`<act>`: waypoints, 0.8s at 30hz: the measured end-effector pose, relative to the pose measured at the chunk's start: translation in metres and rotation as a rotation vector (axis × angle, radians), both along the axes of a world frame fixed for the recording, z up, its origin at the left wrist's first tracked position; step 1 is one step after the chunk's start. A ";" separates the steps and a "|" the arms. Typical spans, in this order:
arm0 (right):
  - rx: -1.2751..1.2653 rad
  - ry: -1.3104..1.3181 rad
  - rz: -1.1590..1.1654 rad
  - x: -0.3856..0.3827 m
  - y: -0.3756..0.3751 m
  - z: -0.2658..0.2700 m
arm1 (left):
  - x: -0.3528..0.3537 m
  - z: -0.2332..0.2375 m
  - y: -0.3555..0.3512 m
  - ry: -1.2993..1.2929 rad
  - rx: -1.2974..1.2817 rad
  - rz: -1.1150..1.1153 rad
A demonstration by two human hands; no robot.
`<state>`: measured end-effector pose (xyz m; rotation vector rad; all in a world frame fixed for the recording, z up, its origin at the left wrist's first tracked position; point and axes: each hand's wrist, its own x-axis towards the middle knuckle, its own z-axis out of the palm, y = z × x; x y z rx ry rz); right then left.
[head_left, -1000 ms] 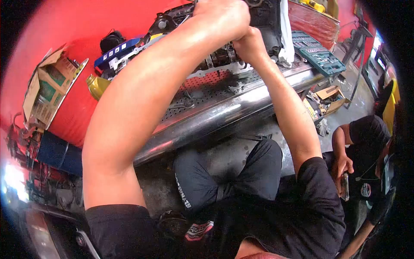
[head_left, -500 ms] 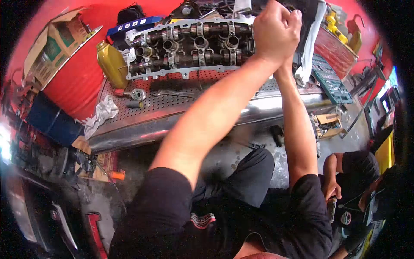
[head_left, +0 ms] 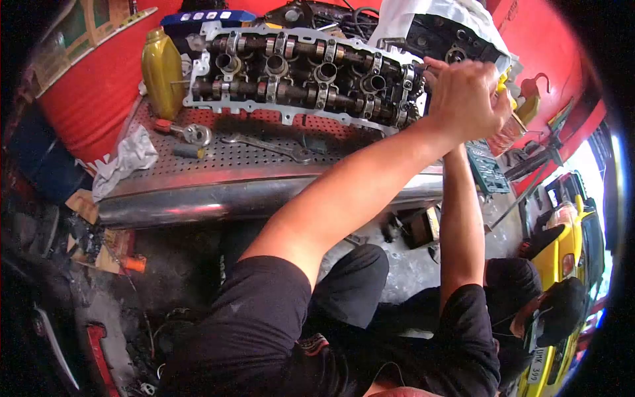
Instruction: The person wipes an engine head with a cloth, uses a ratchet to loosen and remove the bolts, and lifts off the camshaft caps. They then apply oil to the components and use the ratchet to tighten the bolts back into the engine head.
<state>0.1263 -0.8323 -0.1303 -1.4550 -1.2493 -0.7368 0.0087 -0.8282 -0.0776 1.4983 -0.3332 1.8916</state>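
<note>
My left hand (head_left: 466, 99) is curled up at the right end of an engine cylinder head (head_left: 288, 66), whose camshafts and round tubes are exposed. Its grip is hidden from view. Behind it is my right hand (head_left: 432, 65), mostly covered, with only a few fingers showing by the timing end. Both forearms reach up and cross at the wrists. Beyond the hands are a dark engine part (head_left: 436, 36) and a white cloth (head_left: 397, 14). Left of the cylinder head stands a gold oil bottle (head_left: 163, 79).
On the perforated bench top (head_left: 218, 169) lie a ratchet (head_left: 195, 134), a combination wrench (head_left: 271, 145), a socket (head_left: 188, 152) and a rag (head_left: 129, 162). A green socket case (head_left: 486, 169) sits at right. Another person (head_left: 549, 311) is low at right, near a yellow vehicle (head_left: 562, 248).
The view has shifted, bringing more of the cylinder head's right end into sight. My hands have moved down and right, and the left has rolled over.
</note>
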 end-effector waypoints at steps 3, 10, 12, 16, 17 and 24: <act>-0.079 -0.068 -0.013 0.014 -0.002 0.011 | 0.016 0.013 0.009 -0.058 -0.121 0.009; -0.127 -0.101 0.024 0.026 -0.003 0.014 | 0.016 0.026 0.029 0.194 -0.164 -0.023; -0.116 -0.124 0.045 0.032 -0.001 0.014 | 0.004 0.036 0.046 0.442 0.062 -0.157; -0.145 -0.273 -0.173 0.003 0.003 0.025 | 0.011 0.053 0.058 0.625 0.273 -0.092; -0.183 -0.250 -0.246 0.002 0.011 0.034 | 0.023 0.046 0.052 0.347 0.181 0.039; -0.163 -0.502 -0.390 -0.014 0.016 0.025 | 0.030 0.019 0.021 0.200 -0.001 0.093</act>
